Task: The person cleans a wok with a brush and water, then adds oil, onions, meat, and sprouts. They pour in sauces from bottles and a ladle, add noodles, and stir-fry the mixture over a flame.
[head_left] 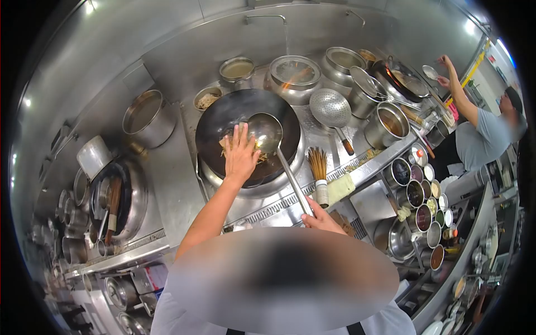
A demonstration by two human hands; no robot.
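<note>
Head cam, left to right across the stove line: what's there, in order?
Side wok holding brushes → steel pot → black wok, with the left hand and ladle inside it → perforated skimmer → stockpot → co-worker at the far counter.

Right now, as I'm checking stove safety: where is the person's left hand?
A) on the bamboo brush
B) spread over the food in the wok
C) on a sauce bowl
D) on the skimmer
B: the left hand lies spread, palm down, over the wok; the right hand holds the ladle.
</note>
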